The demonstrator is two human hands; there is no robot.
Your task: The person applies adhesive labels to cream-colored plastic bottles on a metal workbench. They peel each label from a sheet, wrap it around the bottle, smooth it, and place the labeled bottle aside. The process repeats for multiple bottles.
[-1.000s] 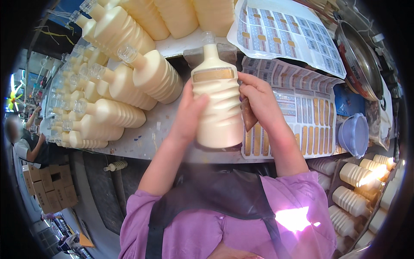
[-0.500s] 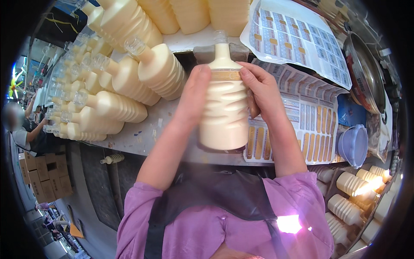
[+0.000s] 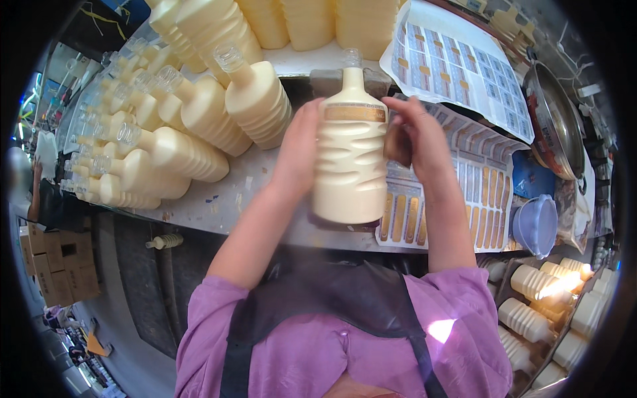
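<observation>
A cream bottle [image 3: 350, 176] with a wavy, ridged body and a clear neck stands out in front of me, neck pointing away. Across its shoulder runs a gold label strip [image 3: 355, 114]. My left hand [image 3: 300, 146], a little blurred, grips the bottle's left side, its fingers partly hidden behind it. On the other side is my right hand [image 3: 424, 139], its index finger stretched toward the shoulder near the label's right end. The other fingers curl in around something small, brown and shadowed [image 3: 399, 144] whose kind I cannot make out.
Many similar bottles [image 3: 259, 106] crowd the table's left and back. Sheets of gold and blue labels [image 3: 458, 60] lie at the right, near a metal pan [image 3: 557, 126] and a blue-grey bucket [image 3: 535, 225]. More bottles [image 3: 531, 318] fill a crate at lower right. Cartons [image 3: 63, 265] stand left.
My right thumb and fingers have come off the label and moved slightly right of the bottle. The gold strip now shows along its length. My left hand stays on the bottle's side.
</observation>
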